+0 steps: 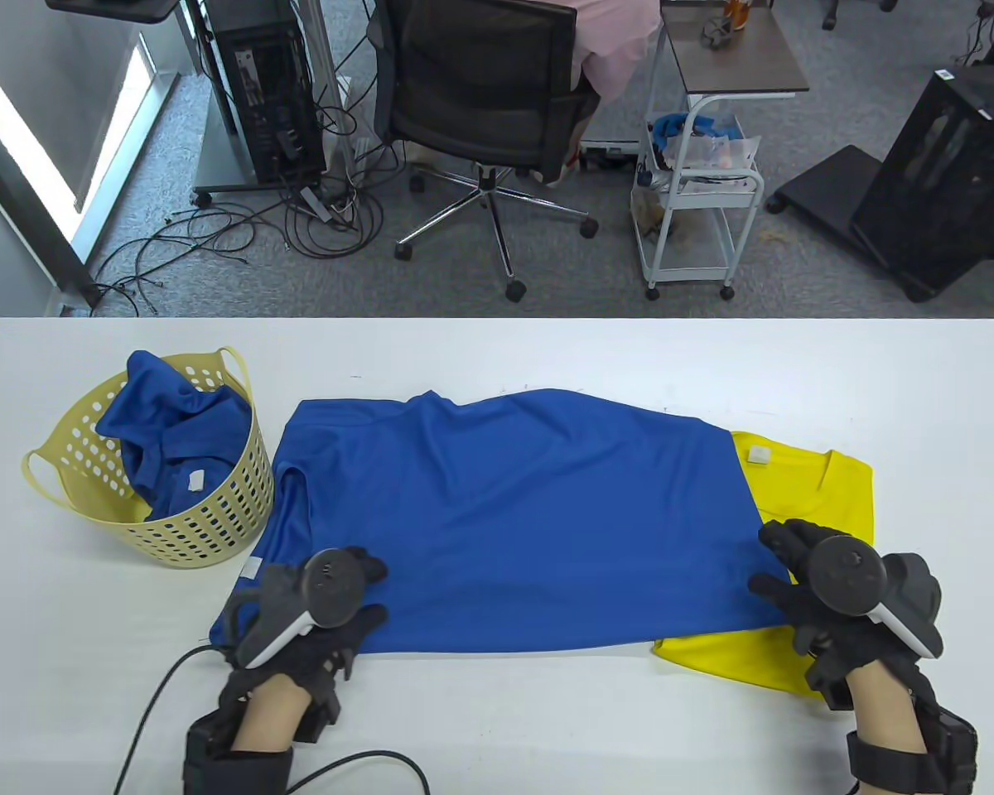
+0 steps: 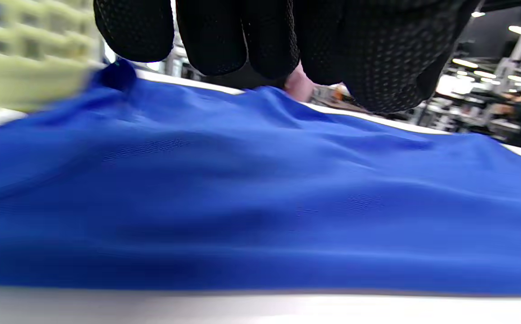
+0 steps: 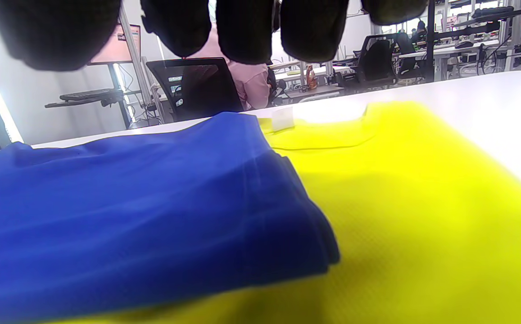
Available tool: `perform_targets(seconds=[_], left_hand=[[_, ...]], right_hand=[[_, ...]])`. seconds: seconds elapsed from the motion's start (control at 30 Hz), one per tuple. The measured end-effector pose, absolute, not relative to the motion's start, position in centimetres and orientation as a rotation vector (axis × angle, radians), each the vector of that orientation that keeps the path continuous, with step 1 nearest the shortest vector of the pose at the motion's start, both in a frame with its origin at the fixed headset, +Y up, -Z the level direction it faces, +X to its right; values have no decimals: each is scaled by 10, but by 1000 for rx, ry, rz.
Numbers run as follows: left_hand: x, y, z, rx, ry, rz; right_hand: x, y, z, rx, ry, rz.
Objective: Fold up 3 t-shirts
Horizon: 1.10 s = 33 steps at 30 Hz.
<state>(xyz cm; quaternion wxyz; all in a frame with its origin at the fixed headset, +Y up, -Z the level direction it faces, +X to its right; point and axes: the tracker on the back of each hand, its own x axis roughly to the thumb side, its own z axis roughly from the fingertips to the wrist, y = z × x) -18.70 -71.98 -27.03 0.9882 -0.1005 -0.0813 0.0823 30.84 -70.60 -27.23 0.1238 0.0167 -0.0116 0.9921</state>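
**On the table: blue shirt half folded, both hands at its near edge**

Across the middle of the white table point(image 1: 497, 356) lay a blue shirt point(image 1: 505, 513), spread sideways and seemingly doubled over, its right end overlapping a yellow shirt point(image 1: 828, 489) that lay flat beneath it. At the far left stood a yellow basket point(image 1: 224, 513) with another blue shirt point(image 1: 174, 431) crumpled inside

The left hand point(image 1: 315, 613) rested on the near left corner of the spread shirt, fingers point(image 2: 237, 40) curled down toward the cloth; whether they pinched it or only pressed on it could not be told. The right hand point(image 1: 837, 588) sat at the near right corner, where blue met yellow, its fingertips point(image 3: 310, 31) hanging apart above the fabric and not plainly gripping anything

The cloth looked thin, light and limp, a smooth mesh knit that rippled under the left hand and would likely slide easily on the table and over the yellow shirt. It would not hold a crease by stiffness, so each fold probably needed smoothing flat. The safest hold seemed to be the two near corners, pinching through both layers, taking care on the right not to catch the yellow shirt underneath
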Motion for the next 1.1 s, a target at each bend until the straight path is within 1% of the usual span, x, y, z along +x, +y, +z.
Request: perform_targets(seconds=[0.07, 0.13, 0.2, 0.3, 0.37, 0.43, 0.53, 0.8, 0.87, 1.0, 1.1], left_hand=[[-148, -728, -273, -265, -203, 123], [-118, -738, -276, -314, -227, 54], [-97, -747, -279, -342, -237, 4], [-84, -760, -279, -392, -240, -48], [-84, -765, -277, -408, -244, -77], [-85, -766, -275, -431, -239, -54], [-82, -769, -273, -372, -239, -105], [-79, -768, -270, -346, -254, -104], [-78, -767, -266, -313, -266, -121], [-78, -764, -260, -351, -264, -132], [-76, -764, -256, -286, -272, -172]], right_hand=[[308, -706, -272, 58, -33, 2890], [307, -708, -272, 65, -31, 2886], [307, -709, -273, 74, -12, 2881], [310, -710, -274, 84, 20, 2835], [314, -709, -274, 68, 1, 2810], [316, -708, -273, 65, -5, 2807], [316, -708, -273, 73, -2, 2803], [315, -710, -271, 86, 7, 2811], [315, -711, -270, 82, 12, 2803], [315, -711, -269, 81, 13, 2799], [315, -711, -269, 83, 5, 2798]])
